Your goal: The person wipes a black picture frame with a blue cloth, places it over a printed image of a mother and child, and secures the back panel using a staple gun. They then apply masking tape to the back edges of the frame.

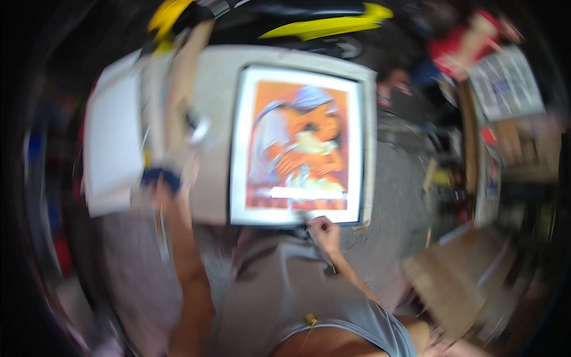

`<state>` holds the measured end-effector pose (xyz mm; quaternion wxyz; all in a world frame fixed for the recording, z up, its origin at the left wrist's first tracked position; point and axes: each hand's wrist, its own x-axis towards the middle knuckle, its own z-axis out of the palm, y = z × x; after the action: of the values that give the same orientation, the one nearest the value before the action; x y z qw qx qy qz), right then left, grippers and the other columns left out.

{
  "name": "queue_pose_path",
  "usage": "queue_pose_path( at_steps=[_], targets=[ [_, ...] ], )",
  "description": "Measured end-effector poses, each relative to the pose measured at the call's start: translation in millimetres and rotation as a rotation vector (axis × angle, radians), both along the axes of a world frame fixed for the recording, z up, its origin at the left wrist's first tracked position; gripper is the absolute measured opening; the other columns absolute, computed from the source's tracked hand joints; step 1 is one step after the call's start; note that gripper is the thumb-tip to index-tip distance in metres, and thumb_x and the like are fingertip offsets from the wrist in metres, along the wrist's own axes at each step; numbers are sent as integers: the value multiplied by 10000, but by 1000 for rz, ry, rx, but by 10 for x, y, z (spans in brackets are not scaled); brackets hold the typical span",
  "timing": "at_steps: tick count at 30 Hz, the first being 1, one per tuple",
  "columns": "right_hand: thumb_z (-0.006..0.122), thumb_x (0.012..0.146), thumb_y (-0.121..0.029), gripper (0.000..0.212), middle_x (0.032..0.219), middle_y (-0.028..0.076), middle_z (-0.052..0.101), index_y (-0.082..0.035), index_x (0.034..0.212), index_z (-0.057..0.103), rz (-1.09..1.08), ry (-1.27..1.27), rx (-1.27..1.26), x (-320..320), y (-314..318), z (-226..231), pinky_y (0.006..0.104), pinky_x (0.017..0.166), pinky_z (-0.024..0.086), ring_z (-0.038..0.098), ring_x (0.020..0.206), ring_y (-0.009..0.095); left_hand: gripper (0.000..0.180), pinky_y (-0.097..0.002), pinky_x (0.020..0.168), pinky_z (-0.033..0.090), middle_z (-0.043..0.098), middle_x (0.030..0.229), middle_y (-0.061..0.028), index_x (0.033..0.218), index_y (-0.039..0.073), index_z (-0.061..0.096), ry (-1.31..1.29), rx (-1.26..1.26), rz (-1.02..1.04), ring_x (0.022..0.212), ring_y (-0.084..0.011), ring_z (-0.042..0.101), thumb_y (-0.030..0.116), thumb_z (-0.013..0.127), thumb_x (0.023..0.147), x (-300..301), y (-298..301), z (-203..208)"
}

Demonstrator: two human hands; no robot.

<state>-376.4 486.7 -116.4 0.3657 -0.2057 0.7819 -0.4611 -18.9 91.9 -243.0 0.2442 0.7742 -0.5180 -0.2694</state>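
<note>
Head view: blurred by motion, looking down on a pale surface (pixel 217 202) with a framed picture (pixel 297 146) lying flat on it.
Picture: white mat, dark thin frame, an orange-toned painting of two figures, one in a blue cap; a white strip crosses its lower part. It lies on the right half of the surface, its near edge at the surface's near edge, just in front of the person's chest.
Right hand (pixel 324 231): at the picture's near edge, toward its right corner, touching the frame. The fingers are curled together around a thin dark tool (pixel 318 247) whose shaft runs back toward the wrist; the blur hides whether the tip meets the frame.
Left hand (pixel 163 181): stretched forward on the left part of the surface, well apart from the right hand, left of the picture. It wraps a dark blue object (pixel 160 177); the fingers look closed on it, though blur hides the exact grip.
Board (pixel 113 146): a white sheet or board at the surface's left side, beside the left hand.
Strip (pixel 184 89): a long tan strip runs away from the left hand toward the far edge of the surface.
Floor (pixel 392 202): grey, rough, right of the surface.
Wood (pixel 452 285): brown board at lower right, well apart from the hands.
Background: yellow and black shapes (pixel 321 27) beyond the far edge; clutter at right, too blurred to tell.
</note>
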Motion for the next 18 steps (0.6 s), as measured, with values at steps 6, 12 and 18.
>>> queue_pose_path(
  at_steps=[6, 12, 18],
  targets=[
    [761, 776, -308, 400, 895, 77, 637, -27, 1037, 646, 382, -149, -200, 501, -1140, 141, 314, 703, 498, 606, 782, 153, 530, -364, 865, 462, 548, 1141, -159, 1180, -19, 489, 252, -275, -78, 1020, -257, 556, 400, 556, 863, -271, 684, 608],
    [732, 796, -209, 444, 992, 59, 602, -10, 1150, 552, 432, -590, -152, 1093, -1927, 400, 260, 713, 492, 589, 825, 121, 353, -358, 822, 448, 501, 1117, -129, 1141, 6, 467, 513, -148, -625, 1002, -236, 505, 308, 487, 960, -835, 1260, 1241],
    [644, 751, -20, 314, 908, 18, 623, 2, 1061, 599, 160, -825, -209, 1099, -1925, 77, 232, 739, 485, 588, 830, 88, 565, -427, 839, 444, 528, 1097, -129, 1254, 85, 475, 372, 33, -110, 1032, -297, 516, 442, 627, 844, -421, 793, 778]
  ],
)
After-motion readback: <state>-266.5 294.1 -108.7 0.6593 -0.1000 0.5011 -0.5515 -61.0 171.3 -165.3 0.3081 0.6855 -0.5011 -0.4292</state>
